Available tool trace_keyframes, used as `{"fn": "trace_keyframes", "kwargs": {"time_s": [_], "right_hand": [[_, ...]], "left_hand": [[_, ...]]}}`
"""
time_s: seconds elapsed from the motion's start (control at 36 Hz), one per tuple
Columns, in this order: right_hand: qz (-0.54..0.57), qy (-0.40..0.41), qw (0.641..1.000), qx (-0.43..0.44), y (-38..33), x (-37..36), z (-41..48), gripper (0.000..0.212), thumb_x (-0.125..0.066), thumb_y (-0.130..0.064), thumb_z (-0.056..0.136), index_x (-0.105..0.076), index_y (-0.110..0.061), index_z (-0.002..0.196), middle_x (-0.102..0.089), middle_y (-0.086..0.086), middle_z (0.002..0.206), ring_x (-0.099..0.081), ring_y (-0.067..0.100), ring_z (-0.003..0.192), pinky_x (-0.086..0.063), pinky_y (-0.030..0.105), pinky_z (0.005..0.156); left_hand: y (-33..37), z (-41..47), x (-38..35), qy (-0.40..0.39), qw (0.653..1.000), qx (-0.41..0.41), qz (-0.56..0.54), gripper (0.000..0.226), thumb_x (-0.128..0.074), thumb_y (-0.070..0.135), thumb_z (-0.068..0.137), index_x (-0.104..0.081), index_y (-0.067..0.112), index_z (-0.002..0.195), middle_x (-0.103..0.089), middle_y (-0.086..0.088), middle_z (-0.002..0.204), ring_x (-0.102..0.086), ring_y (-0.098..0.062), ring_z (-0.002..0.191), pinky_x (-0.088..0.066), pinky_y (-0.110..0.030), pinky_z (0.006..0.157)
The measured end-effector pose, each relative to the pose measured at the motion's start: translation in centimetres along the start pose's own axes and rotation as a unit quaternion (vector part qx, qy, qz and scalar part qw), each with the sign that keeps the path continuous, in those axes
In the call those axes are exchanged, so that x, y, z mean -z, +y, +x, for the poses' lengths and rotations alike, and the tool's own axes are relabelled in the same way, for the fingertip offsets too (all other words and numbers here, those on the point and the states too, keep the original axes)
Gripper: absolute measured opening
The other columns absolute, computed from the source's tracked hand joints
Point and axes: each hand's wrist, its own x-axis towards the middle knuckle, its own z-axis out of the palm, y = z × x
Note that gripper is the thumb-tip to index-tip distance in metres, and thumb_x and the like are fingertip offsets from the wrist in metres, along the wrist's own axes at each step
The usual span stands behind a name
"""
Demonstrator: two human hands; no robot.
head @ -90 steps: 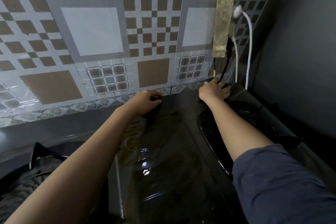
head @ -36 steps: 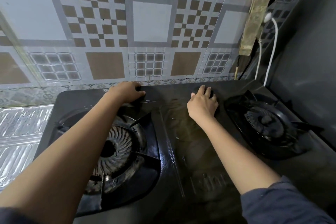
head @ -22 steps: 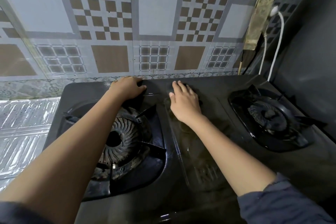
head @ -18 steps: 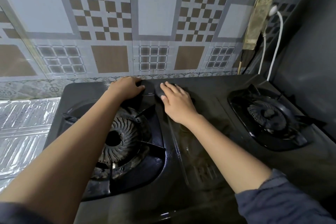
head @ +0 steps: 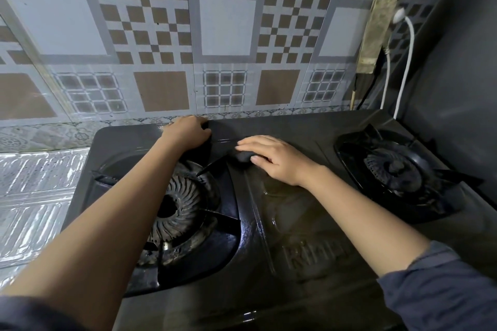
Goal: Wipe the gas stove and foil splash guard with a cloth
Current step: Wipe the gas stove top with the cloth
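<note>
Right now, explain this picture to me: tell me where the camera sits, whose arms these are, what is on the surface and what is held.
There is no machine here. The camera is worn on a person's head and looks down at their bare arms. The surface is a black two-burner stove against a tiled wall. The right hand presses a dark cloth onto the stove's back middle. The left hand rests on the back edge behind the left burner; whether it holds anything cannot be seen. Silver foil lies left of the stove.
</note>
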Motion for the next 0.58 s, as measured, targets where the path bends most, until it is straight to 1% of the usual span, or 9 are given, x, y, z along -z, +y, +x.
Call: {"fn": "trace_keyframes", "kwargs": {"time_s": [0.08,0.14,0.19,0.25,0.33,0.42,0.5,0.58], "right_hand": [[-0.013,0.021,0.999,-0.023,0.9,0.3,-0.2,0.036,-0.043,-0.018,0.096,-0.051,-0.019,0.131,-0.051,-0.001,0.136,-0.042,0.016,0.128,-0.028,0.028,0.108],[-0.030,0.041,0.997,-0.060,1.6,0.7,-0.5,0.036,-0.042,-0.018,0.097,-0.049,-0.018,0.132,-0.050,0.000,0.136,-0.041,0.017,0.128,-0.026,0.026,0.106],[-0.052,0.052,0.992,-0.104,2.5,1.2,-0.9,0.037,-0.040,-0.021,0.098,-0.047,-0.019,0.134,-0.047,-0.001,0.139,-0.038,0.018,0.131,-0.026,0.029,0.107],[-0.071,0.060,0.984,-0.150,3.4,1.6,-1.4,0.038,-0.037,-0.025,0.099,-0.043,-0.020,0.136,-0.043,-0.002,0.142,-0.036,0.019,0.133,-0.027,0.033,0.108],[-0.079,0.085,0.967,-0.227,4.4,2.0,-2.0,0.041,-0.034,-0.026,0.099,-0.039,-0.019,0.139,-0.039,-0.001,0.145,-0.034,0.022,0.134,-0.027,0.036,0.109],[-0.081,0.114,0.944,-0.299,4.8,2.1,-2.2,0.042,-0.033,-0.027,0.100,-0.037,-0.017,0.141,-0.037,0.002,0.147,-0.033,0.026,0.134,-0.028,0.038,0.109],[-0.086,0.131,0.923,-0.352,4.6,2.0,-2.1,0.042,-0.031,-0.027,0.100,-0.036,-0.015,0.141,-0.037,0.005,0.147,-0.033,0.030,0.133,-0.031,0.040,0.108],[-0.098,0.145,0.902,-0.395,4.0,1.9,-1.8,0.041,-0.030,-0.026,0.100,-0.035,-0.014,0.140,-0.036,0.008,0.146,-0.033,0.034,0.132,-0.032,0.043,0.106]], "left_hand": [[0.5,-0.1,-0.3,0.005,1.000,-0.006,-0.016,0.039,-0.043,0.024,0.093,-0.051,0.017,0.130,-0.054,-0.016,0.130,-0.050,-0.034,0.116,-0.042,-0.046,0.099],[0.8,-0.1,-0.4,0.011,1.000,-0.011,-0.025,0.038,-0.043,0.022,0.092,-0.052,0.015,0.129,-0.055,-0.017,0.128,-0.051,-0.034,0.114,-0.043,-0.047,0.098],[0.9,0.0,-0.6,0.016,0.999,-0.016,-0.028,0.039,-0.043,0.021,0.092,-0.052,0.016,0.130,-0.052,-0.016,0.132,-0.048,-0.035,0.118,-0.040,-0.048,0.101],[1.0,0.1,-0.9,0.020,0.999,-0.026,-0.034,0.041,-0.042,0.021,0.092,-0.049,0.018,0.133,-0.044,-0.015,0.140,-0.043,-0.036,0.125,-0.034,-0.051,0.106],[1.3,0.1,-1.2,0.025,0.998,-0.033,-0.043,0.043,-0.042,0.020,0.093,-0.047,0.017,0.136,-0.038,-0.013,0.146,-0.038,-0.036,0.130,-0.027,-0.053,0.110],[1.7,0.1,-1.4,0.030,0.998,-0.038,-0.049,0.044,-0.042,0.020,0.093,-0.046,0.018,0.137,-0.036,-0.009,0.149,-0.036,-0.035,0.133,-0.025,-0.053,0.112],[1.9,0.2,-1.6,0.032,0.996,-0.047,-0.067,0.045,-0.044,0.019,0.093,-0.045,0.019,0.138,-0.028,-0.009,0.154,-0.031,-0.033,0.138,-0.023,-0.052,0.114],[2.2,0.2,-1.9,0.033,0.994,-0.061,-0.078,0.044,-0.045,0.020,0.093,-0.045,0.020,0.138,-0.031,-0.008,0.153,-0.032,-0.032,0.137,-0.021,-0.050,0.115]]}}
